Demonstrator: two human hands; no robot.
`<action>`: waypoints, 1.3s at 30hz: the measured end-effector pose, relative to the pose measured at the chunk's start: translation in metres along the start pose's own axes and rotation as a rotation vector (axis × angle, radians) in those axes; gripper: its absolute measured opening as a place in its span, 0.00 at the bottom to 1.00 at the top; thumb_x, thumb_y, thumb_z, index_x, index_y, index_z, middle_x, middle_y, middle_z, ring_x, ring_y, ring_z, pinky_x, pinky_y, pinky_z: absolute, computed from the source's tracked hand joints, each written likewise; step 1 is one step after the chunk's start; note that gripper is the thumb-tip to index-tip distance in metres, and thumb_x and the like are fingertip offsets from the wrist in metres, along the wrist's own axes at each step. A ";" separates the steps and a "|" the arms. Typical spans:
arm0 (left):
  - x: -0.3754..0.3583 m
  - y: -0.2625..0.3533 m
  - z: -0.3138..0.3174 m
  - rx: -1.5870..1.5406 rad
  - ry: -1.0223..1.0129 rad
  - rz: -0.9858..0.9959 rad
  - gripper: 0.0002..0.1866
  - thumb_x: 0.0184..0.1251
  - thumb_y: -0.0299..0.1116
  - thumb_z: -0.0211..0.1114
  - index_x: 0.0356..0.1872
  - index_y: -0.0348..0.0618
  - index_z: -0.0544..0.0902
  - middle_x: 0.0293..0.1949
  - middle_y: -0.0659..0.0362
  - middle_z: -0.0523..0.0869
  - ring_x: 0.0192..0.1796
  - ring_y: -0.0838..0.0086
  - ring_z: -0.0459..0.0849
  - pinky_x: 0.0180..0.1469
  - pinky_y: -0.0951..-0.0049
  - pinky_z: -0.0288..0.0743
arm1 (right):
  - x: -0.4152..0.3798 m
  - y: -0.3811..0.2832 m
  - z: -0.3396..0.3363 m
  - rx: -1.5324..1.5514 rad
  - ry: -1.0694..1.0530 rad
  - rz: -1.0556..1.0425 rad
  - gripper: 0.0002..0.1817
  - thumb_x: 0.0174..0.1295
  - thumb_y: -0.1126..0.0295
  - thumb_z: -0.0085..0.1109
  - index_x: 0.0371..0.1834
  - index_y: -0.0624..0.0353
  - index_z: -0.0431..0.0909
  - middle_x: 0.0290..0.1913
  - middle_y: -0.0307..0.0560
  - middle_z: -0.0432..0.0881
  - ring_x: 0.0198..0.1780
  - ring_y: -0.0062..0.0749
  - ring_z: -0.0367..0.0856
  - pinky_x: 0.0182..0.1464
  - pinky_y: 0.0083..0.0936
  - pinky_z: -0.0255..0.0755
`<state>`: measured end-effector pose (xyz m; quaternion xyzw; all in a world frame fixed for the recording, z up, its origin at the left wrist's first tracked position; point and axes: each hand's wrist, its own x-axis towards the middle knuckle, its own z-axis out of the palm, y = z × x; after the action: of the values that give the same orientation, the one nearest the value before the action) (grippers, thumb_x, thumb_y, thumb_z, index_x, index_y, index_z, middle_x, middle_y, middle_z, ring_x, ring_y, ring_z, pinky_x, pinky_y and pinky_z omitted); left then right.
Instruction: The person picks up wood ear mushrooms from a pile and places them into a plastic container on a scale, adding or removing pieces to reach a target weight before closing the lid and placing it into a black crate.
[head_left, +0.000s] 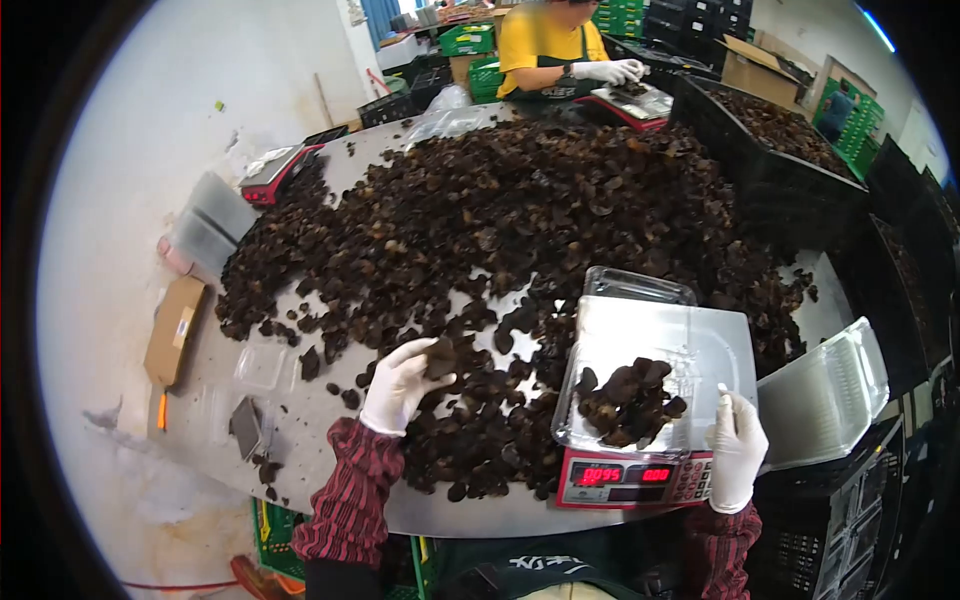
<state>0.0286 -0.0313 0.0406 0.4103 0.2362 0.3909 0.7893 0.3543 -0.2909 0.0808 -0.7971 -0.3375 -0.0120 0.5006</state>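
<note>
My left hand (398, 385), in a white glove, is closed on a dark wood ear mushroom (440, 358) above the front of the heap. A clear plastic box (572, 425) rests on the scale (722, 340) and holds a small clump of wood ear mushrooms (632, 402). Beside the scale's right edge is my right hand (738, 450), also gloved, with one finger stretched upward and nothing visible in it. Red digits glow on the scale's front panel. Whether the right fingers touch the scale is hard to tell.
A broad heap of wood ear mushrooms (500, 210) covers much of the metal table (430, 512). Stacked clear boxes (830, 390) lean at right, near black crates (800, 190). Across the table, a person (550, 50) in white gloves works at another scale (645, 108).
</note>
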 end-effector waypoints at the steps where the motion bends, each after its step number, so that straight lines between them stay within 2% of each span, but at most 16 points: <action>1: -0.016 -0.003 -0.016 -0.102 0.040 0.001 0.16 0.65 0.31 0.60 0.53 0.41 0.76 0.50 0.51 0.82 0.53 0.57 0.80 0.56 0.50 0.75 | 0.000 0.006 0.002 -0.010 0.012 0.009 0.09 0.68 0.70 0.56 0.45 0.64 0.80 0.23 0.30 0.69 0.22 0.09 0.62 0.23 0.11 0.58; 4: -0.053 0.001 -0.033 -0.183 0.151 -0.042 0.17 0.67 0.38 0.59 0.54 0.44 0.76 0.51 0.53 0.81 0.56 0.55 0.78 0.58 0.50 0.73 | -0.003 0.000 0.003 0.035 -0.007 0.058 0.10 0.68 0.69 0.56 0.44 0.64 0.80 0.25 0.29 0.68 0.22 0.09 0.60 0.23 0.12 0.56; 7: -0.065 -0.003 -0.032 -0.038 0.323 -0.044 0.13 0.68 0.40 0.59 0.47 0.45 0.79 0.45 0.59 0.82 0.46 0.70 0.80 0.44 0.67 0.75 | -0.010 -0.003 0.002 0.092 -0.020 0.091 0.09 0.68 0.69 0.56 0.44 0.63 0.81 0.24 0.28 0.68 0.22 0.09 0.58 0.23 0.11 0.55; 10: -0.071 -0.012 0.021 0.827 0.253 -0.226 0.08 0.62 0.32 0.65 0.41 0.45 0.84 0.35 0.64 0.81 0.37 0.80 0.78 0.35 0.80 0.71 | -0.016 0.000 0.002 0.017 -0.003 -0.009 0.09 0.68 0.70 0.56 0.43 0.64 0.81 0.24 0.28 0.69 0.21 0.08 0.58 0.22 0.11 0.54; 12: -0.071 -0.044 0.036 1.239 -0.108 0.130 0.19 0.56 0.32 0.69 0.51 0.51 0.82 0.41 0.58 0.81 0.39 0.74 0.81 0.39 0.76 0.75 | -0.019 -0.006 0.001 0.097 -0.025 0.056 0.08 0.67 0.71 0.57 0.42 0.65 0.81 0.23 0.29 0.70 0.21 0.08 0.58 0.22 0.11 0.55; 15: -0.062 -0.072 0.054 1.646 -0.430 0.236 0.29 0.51 0.36 0.71 0.58 0.68 0.77 0.53 0.51 0.76 0.47 0.59 0.82 0.47 0.66 0.78 | -0.024 0.003 0.000 0.034 -0.023 0.012 0.08 0.67 0.71 0.57 0.41 0.66 0.80 0.22 0.30 0.72 0.21 0.08 0.61 0.22 0.11 0.57; 16: -0.058 -0.083 0.048 1.696 -0.483 0.233 0.26 0.51 0.34 0.70 0.55 0.64 0.79 0.49 0.55 0.78 0.45 0.61 0.82 0.46 0.67 0.78 | -0.024 0.002 0.000 0.012 -0.027 -0.025 0.08 0.67 0.71 0.57 0.41 0.66 0.80 0.22 0.31 0.72 0.21 0.08 0.62 0.22 0.12 0.58; 18: -0.051 -0.090 0.038 1.618 -0.458 0.094 0.21 0.51 0.33 0.70 0.50 0.59 0.82 0.45 0.58 0.79 0.43 0.62 0.82 0.46 0.68 0.78 | -0.027 0.001 0.000 0.055 -0.063 0.040 0.08 0.66 0.72 0.58 0.43 0.66 0.80 0.22 0.32 0.73 0.21 0.09 0.64 0.23 0.12 0.60; 20: -0.044 -0.089 0.031 1.509 -0.375 0.160 0.15 0.51 0.28 0.69 0.43 0.51 0.84 0.38 0.58 0.81 0.40 0.64 0.83 0.43 0.69 0.78 | -0.028 -0.007 -0.006 -0.048 -0.188 0.171 0.13 0.64 0.70 0.59 0.46 0.69 0.78 0.26 0.46 0.78 0.25 0.24 0.73 0.31 0.23 0.69; 24: -0.023 -0.057 0.035 1.144 -0.205 0.236 0.13 0.50 0.20 0.69 0.39 0.39 0.84 0.37 0.57 0.85 0.40 0.75 0.84 0.45 0.76 0.78 | -0.025 -0.021 -0.001 -0.132 -0.278 0.196 0.19 0.62 0.62 0.62 0.48 0.66 0.77 0.24 0.46 0.76 0.25 0.27 0.73 0.31 0.25 0.69; 29: -0.008 -0.014 0.135 0.920 -0.275 0.397 0.16 0.50 0.16 0.68 0.42 0.38 0.83 0.41 0.56 0.83 0.42 0.74 0.83 0.47 0.76 0.77 | -0.025 0.000 0.016 -0.109 -0.220 0.104 0.17 0.62 0.63 0.62 0.48 0.65 0.78 0.19 0.43 0.75 0.21 0.22 0.73 0.27 0.23 0.69; 32: 0.014 -0.032 0.168 1.137 -0.543 0.505 0.22 0.51 0.25 0.70 0.51 0.45 0.82 0.50 0.54 0.81 0.48 0.65 0.82 0.52 0.71 0.76 | -0.021 -0.001 0.017 -0.113 -0.226 0.098 0.17 0.63 0.63 0.62 0.48 0.65 0.78 0.19 0.44 0.75 0.21 0.24 0.74 0.28 0.24 0.70; 34: 0.018 -0.035 0.183 1.383 -0.647 0.358 0.28 0.52 0.31 0.70 0.59 0.52 0.78 0.59 0.56 0.75 0.53 0.62 0.80 0.56 0.69 0.75 | -0.019 -0.002 0.014 -0.128 -0.237 0.114 0.17 0.63 0.63 0.62 0.48 0.64 0.78 0.19 0.44 0.76 0.21 0.24 0.74 0.29 0.25 0.70; 35: 0.024 -0.040 0.182 1.376 -0.682 0.421 0.33 0.52 0.32 0.70 0.64 0.57 0.73 0.65 0.57 0.71 0.56 0.62 0.79 0.57 0.69 0.74 | -0.019 -0.002 0.013 -0.138 -0.241 0.121 0.16 0.62 0.63 0.62 0.47 0.63 0.78 0.22 0.48 0.78 0.24 0.33 0.78 0.30 0.29 0.72; 37: 0.023 -0.025 0.187 1.110 -0.593 0.487 0.26 0.53 0.30 0.70 0.58 0.49 0.79 0.57 0.56 0.78 0.54 0.67 0.79 0.53 0.73 0.74 | -0.018 0.001 0.008 -0.148 -0.241 0.136 0.16 0.62 0.62 0.62 0.46 0.62 0.78 0.25 0.53 0.80 0.27 0.41 0.81 0.32 0.33 0.73; 39: 0.021 -0.017 0.181 0.867 -0.384 0.430 0.15 0.57 0.29 0.69 0.46 0.40 0.84 0.41 0.58 0.84 0.43 0.76 0.81 0.43 0.80 0.74 | -0.018 0.007 0.006 -0.106 -0.187 0.086 0.15 0.63 0.64 0.61 0.47 0.64 0.79 0.22 0.45 0.76 0.24 0.27 0.74 0.29 0.25 0.70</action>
<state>0.1736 -0.1037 0.1252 0.8032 0.1378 0.3282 0.4778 0.3423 -0.2975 0.0663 -0.8338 -0.3472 0.0664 0.4241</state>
